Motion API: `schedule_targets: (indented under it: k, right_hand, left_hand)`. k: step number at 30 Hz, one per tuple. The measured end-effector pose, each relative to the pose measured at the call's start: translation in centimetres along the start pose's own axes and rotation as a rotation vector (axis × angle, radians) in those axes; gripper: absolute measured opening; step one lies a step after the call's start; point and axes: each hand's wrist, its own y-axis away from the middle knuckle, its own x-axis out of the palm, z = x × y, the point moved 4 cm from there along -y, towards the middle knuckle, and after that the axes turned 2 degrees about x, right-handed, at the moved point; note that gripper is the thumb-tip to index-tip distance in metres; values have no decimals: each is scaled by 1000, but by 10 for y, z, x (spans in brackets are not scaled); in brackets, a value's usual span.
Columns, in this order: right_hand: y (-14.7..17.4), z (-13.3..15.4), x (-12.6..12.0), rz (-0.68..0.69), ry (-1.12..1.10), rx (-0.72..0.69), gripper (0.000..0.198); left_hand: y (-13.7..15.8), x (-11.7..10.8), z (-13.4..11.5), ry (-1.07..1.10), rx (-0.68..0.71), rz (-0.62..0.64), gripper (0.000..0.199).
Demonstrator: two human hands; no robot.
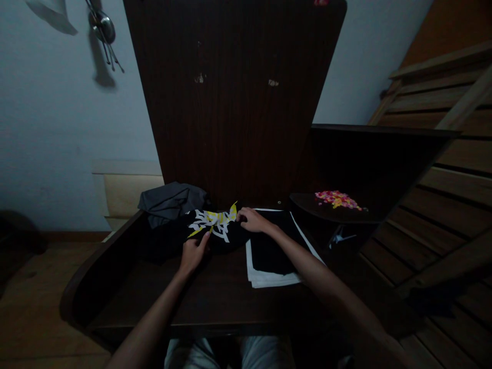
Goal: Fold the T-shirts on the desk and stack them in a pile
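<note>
A crumpled black garment [221, 245] with a white and yellow print [212, 219] lies on the dark wooden desk. My left hand [195, 251] grips its near edge, thumb on top and the other fingers mostly hidden. At the garment's right end, my right hand [251, 219] has its fingers curled down and closed on the fabric. Beneath my right forearm a folded black cloth [271, 253] rests on white sheets [265, 279]. A bunched grey cloth [172, 200] sits behind the left end of the printed garment.
On a small side shelf [303, 201] to the right lies a pile of pink and yellow bits [337, 199]. A tall dark panel [234, 118] rises behind the desk [215, 307]. Wooden slats [461, 148] stand at the far right, and a wall lamp [102, 26] hangs upper left.
</note>
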Motion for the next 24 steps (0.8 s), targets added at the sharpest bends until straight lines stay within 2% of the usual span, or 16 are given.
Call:
schedule_targets:
  k: [2,4,7,9,14,16,18,19,22,24]
  right_hand:
    - [9,0,8,175,54,-77,28]
    - [19,-3,15,270,125,-88,42]
    - [28,-7,21,231,213,-69,46]
    - [31,-9,24,143,226,-46,35]
    - [26,-10,18,-88,48,64,23]
    - [22,-6,10,-175,-102,81,23]
    - [18,4,5,-196,-254,47,21]
    - [15,11,3,-183,-317,19,20]
    - [7,33,3,-109,-434,-43,13]
    - [3,45,4,-73,-484,-55,12]
  left_hand:
    - [2,-3,4,-8,-35,-36,58]
    - [4,-9,7,-42,-55,-136,56]
    - [9,-17,8,-158,18,-312,53]
    - [14,-18,3,-262,191,-381,52]
    - [40,2,-18,-515,936,-296,41]
    - [48,10,-24,-533,1070,-266,32]
    - [50,17,-29,-517,1042,-231,17]
    - [48,21,-32,-500,989,-208,19]
    - [40,35,-36,-413,778,-129,59]
    - [32,44,-36,-324,619,-87,64]
